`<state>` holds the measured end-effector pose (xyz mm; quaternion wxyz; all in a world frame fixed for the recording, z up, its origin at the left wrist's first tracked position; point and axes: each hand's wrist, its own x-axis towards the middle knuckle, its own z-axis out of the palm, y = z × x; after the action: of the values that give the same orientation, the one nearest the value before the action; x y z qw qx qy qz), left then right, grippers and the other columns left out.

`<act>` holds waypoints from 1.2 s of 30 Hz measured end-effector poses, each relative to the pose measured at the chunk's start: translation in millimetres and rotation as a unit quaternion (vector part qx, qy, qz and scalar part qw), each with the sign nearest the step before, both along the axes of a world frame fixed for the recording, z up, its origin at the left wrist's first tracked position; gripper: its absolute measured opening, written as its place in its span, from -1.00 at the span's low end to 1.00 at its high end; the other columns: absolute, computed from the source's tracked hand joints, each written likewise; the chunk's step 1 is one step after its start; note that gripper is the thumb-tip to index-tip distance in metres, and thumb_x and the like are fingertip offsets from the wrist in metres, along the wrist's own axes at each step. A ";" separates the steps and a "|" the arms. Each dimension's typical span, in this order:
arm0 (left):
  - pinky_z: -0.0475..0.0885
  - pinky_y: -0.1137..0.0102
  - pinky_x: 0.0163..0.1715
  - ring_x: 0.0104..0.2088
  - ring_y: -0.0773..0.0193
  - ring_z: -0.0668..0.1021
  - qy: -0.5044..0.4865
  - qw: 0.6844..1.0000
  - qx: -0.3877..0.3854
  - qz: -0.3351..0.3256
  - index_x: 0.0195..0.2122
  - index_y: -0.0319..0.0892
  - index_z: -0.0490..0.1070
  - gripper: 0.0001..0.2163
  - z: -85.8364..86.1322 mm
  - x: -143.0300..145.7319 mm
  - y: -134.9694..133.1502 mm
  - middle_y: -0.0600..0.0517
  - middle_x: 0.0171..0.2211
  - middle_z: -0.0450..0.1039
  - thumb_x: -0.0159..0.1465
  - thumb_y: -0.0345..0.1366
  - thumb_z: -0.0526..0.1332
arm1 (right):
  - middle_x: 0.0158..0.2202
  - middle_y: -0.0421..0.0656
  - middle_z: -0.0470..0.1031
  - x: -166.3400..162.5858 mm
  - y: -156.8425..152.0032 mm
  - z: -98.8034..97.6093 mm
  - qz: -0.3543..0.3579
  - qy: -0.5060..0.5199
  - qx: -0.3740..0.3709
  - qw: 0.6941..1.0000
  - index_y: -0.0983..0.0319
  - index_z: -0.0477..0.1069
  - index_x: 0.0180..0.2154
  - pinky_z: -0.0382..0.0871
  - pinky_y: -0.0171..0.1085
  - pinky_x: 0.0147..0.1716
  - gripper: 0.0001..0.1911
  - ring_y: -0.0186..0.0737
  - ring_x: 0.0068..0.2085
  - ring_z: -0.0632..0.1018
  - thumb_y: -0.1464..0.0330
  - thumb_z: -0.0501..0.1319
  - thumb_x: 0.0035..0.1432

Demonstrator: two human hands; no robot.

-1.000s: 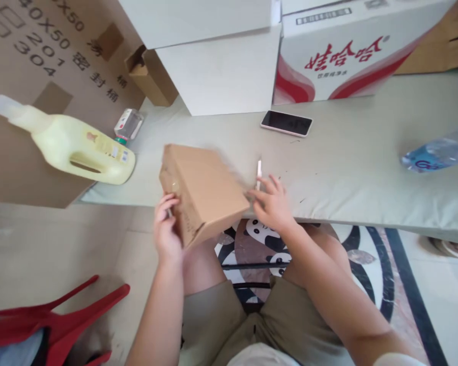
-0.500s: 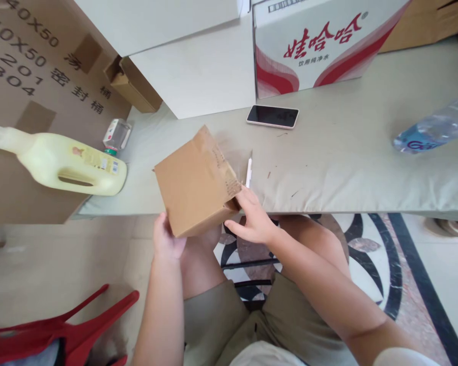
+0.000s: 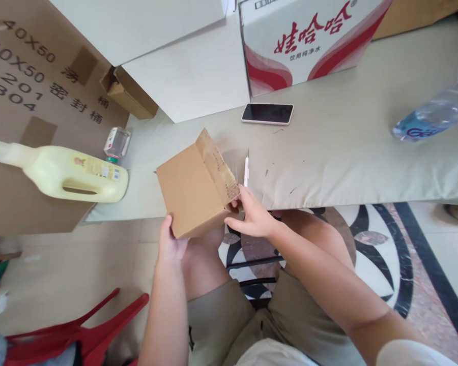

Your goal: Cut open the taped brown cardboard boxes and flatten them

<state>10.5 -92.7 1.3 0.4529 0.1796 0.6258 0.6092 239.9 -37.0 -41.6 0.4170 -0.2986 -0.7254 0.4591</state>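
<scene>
A small brown cardboard box is tilted over my lap at the table's front edge, its torn flap sticking up on the right side. My left hand grips the lower left corner, thumb on the near face and the other fingers hidden underneath. At the right end, my right hand holds the edge of the opening; its fingers reach partly into the box and the thumb stays outside. What lies inside the box is hidden. Just beyond my right hand, a white pen-like cutter rests on the table.
A phone lies before white cartons and a red-and-white carton. On the left are a yellow jug-shaped bottle, a small clear bottle and a large cardboard box. A water bottle lies right; a red chair stands below left.
My right fingers have moved further into the box's opening, and the flap stands more upright. The view has shifted slightly. My left hand keeps its hold on the corner.
</scene>
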 end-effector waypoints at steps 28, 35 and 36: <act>0.53 0.34 -0.18 -0.21 0.16 0.63 0.200 0.978 -0.056 0.012 -0.26 -0.17 0.60 -0.63 -24.6 -15.9 0.4 -0.06 -0.22 0.62 -0.14 -0.32 0.53 | -0.21 -0.17 0.57 -9.4 0.2 6.6 -0.026 0.241 -0.300 0.923 0.18 0.47 -0.22 0.32 -0.08 0.09 -0.74 -0.06 -0.03 0.51 0.18 0.20 0.09; 0.55 0.22 -0.09 -0.06 0.07 0.61 0.172 0.980 -0.017 0.095 -0.26 -0.12 0.58 -0.78 -19.5 -13.6 -0.2 -0.04 -0.19 0.61 0.14 -0.13 0.33 | -0.18 -0.15 0.55 -5.3 1.7 7.5 -0.068 0.217 -0.278 0.933 0.17 0.46 -0.18 0.34 -0.09 0.07 -0.72 -0.08 -0.05 0.51 0.15 0.15 0.18; 0.52 0.20 0.00 0.02 0.06 0.59 0.180 0.977 0.008 0.114 -0.24 -0.09 0.59 -0.78 -15.0 -10.8 0.2 -0.02 -0.15 0.62 0.16 -0.11 0.31 | -0.18 -0.14 0.54 -5.4 1.5 7.3 -0.064 0.209 -0.270 0.938 0.17 0.45 -0.18 0.35 -0.10 0.06 -0.72 -0.08 -0.05 0.51 0.15 0.14 0.19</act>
<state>-0.3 -92.5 -13.6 0.2585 0.2175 0.7083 0.6198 234.6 -35.6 -34.3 0.4917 -0.3433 -0.4503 0.6616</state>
